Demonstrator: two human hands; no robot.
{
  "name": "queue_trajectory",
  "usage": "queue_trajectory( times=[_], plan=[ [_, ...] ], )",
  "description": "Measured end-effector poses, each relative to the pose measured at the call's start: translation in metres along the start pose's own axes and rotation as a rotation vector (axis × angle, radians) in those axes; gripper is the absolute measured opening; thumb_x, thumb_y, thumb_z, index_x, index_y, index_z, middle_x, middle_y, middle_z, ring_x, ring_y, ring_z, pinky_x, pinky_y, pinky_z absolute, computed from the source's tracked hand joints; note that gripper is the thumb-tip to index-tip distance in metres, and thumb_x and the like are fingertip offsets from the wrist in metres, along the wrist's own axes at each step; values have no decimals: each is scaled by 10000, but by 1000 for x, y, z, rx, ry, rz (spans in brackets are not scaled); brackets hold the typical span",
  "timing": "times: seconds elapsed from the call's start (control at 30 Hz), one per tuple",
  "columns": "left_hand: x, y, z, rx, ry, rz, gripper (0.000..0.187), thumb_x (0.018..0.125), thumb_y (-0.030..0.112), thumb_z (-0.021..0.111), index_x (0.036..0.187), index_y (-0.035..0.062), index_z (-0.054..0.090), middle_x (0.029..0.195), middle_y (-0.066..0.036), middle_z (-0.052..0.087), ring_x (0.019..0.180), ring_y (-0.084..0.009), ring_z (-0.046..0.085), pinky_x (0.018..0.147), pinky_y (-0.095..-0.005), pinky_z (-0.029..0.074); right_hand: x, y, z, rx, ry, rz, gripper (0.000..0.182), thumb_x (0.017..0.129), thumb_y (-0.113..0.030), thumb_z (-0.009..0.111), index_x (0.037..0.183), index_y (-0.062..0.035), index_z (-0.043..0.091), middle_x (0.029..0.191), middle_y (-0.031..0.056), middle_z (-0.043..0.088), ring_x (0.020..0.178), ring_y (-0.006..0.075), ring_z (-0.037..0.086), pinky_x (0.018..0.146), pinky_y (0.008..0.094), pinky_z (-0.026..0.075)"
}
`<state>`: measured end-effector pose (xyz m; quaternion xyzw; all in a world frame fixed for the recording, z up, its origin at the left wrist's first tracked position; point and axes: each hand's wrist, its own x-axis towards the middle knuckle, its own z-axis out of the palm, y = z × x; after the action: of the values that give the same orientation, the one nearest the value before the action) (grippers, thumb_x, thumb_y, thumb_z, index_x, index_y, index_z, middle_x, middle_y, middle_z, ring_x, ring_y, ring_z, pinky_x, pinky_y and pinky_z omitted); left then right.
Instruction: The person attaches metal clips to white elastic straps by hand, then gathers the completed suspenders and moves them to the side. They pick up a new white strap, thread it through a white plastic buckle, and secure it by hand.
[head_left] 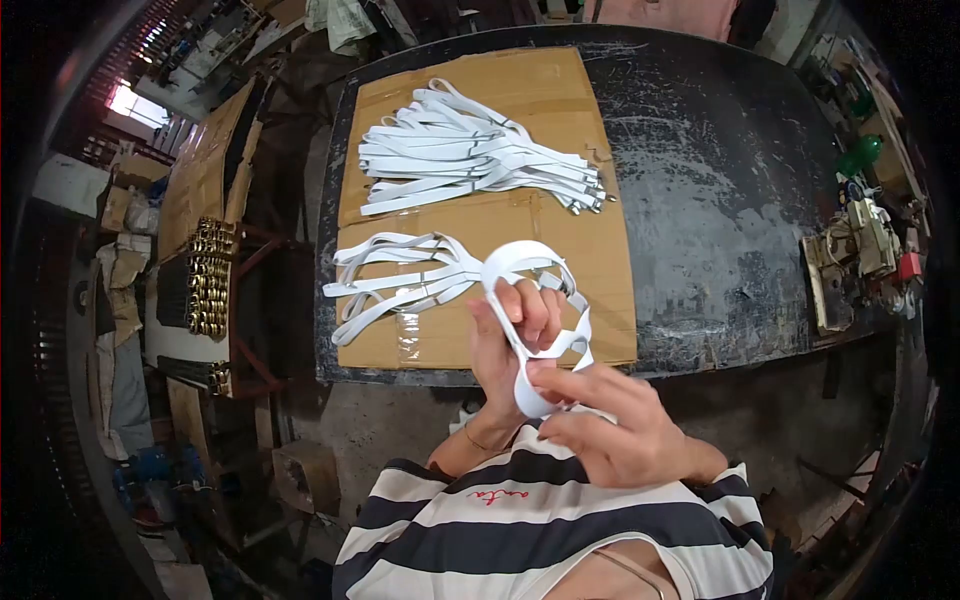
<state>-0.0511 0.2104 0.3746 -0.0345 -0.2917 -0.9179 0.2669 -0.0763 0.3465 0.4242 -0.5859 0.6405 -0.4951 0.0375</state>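
Observation:
Between my two hands, close to my chest, is a looped white strap (501, 262). My left hand (503, 345) has its fingers curled through the loop and around the strap. With thumb and fingers, my right hand (622, 425) pinches the lower end of the loop. Just beyond my hands, a small bundle of white straps (400, 285) lies on the cardboard sheet (450, 345). A larger pile of white straps (460, 150), with small metal ends at its right side, lies farther back on the same cardboard.
The cardboard rests on a black, scratched table (700, 200). A sewing-machine-like device (865, 240) stands at the right edge, near a green bottle (860, 155). On the left, a side bench carries rows of brass-coloured metal parts (210, 280). A cardboard box (306, 475) sits on the floor.

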Motion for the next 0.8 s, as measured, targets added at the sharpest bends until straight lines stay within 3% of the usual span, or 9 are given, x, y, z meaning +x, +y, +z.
queue_trajectory(
  times=[0.1, 0.13, 0.23, 0.27, 0.4, 0.47, 0.7, 0.77, 0.8],
  plan=[
    [8, 12, -2, -17, -5, 180, 379, 962, 476, 289, 834, 141, 411, 667, -23, 421, 573, -154, 399, 674, -306, 306, 14, -14, 12, -91, -39, -74, 224, 580, -26, 662, 794, 1, 599, 1145, 249, 556, 727, 249, 595, 586, 299, 493],
    [9, 17, -7, -30, -36, 217, 377, 955, 498, 281, 842, 161, 406, 694, -27, 452, 616, -188, 439, 730, -352, 298, 18, -13, 16, -119, -55, -139, 224, 590, -79, 644, 792, 3, 593, 1204, 272, 516, 747, 228, 593, 591, 280, 490],
    [7, 38, 4, -91, 125, 285, 363, 958, 490, 266, 851, 166, 389, 799, -26, 551, 794, -224, 533, 829, -411, 308, 31, -18, 34, -135, -77, -195, 215, 611, -123, 644, 780, -1, 592, 1224, 275, 501, 766, 210, 589, 577, 259, 476],
    [7, 43, -10, -103, -21, 271, 296, 967, 435, 318, 868, 178, 425, 896, -14, 592, 981, -226, 559, 879, -453, 298, 33, -18, 38, -158, -69, -214, 208, 630, -156, 642, 761, -5, 586, 1234, 266, 500, 763, 187, 580, 563, 241, 464],
    [7, 53, -21, -13, -1, 336, 204, 963, 374, 382, 901, 200, 471, 956, 6, 600, 1132, -198, 513, 904, -481, 286, 41, -20, 49, -136, -100, -198, 191, 640, -145, 642, 753, -3, 580, 1250, 260, 490, 741, 172, 573, 553, 233, 456],
    [7, 57, -27, 78, -39, 327, 72, 903, 242, 508, 947, 218, 456, 1067, 127, 505, 1289, -131, 341, 990, -540, 198, 43, -19, 53, -122, -146, -189, 173, 655, -135, 637, 750, -4, 575, 1265, 255, 478, 721, 160, 566, 548, 234, 459],
    [14, 69, -34, 134, -101, 311, 60, 910, 286, 497, 892, 237, 468, 1089, 161, 503, 1298, -113, 312, 984, -519, 217, 50, -12, 62, -55, -165, -211, 198, 639, -126, 647, 771, 4, 574, 1261, 261, 474, 703, 173, 567, 536, 257, 469],
    [17, 69, -31, 27, -83, 379, 331, 947, 480, 341, 856, 217, 518, 1063, 10, 611, 1222, -192, 377, 934, -482, 273, 51, -10, 63, 8, -156, -205, 213, 623, -102, 649, 791, 10, 581, 1245, 265, 481, 692, 198, 573, 537, 271, 474],
    [18, 69, -29, 28, -84, 384, 331, 947, 480, 341, 856, 217, 518, 1063, 10, 611, 1222, -192, 377, 934, -482, 273, 52, -9, 61, 8, -157, -211, 213, 623, -102, 649, 791, 10, 581, 1245, 265, 481, 692, 198, 573, 537, 271, 474]
  ],
)
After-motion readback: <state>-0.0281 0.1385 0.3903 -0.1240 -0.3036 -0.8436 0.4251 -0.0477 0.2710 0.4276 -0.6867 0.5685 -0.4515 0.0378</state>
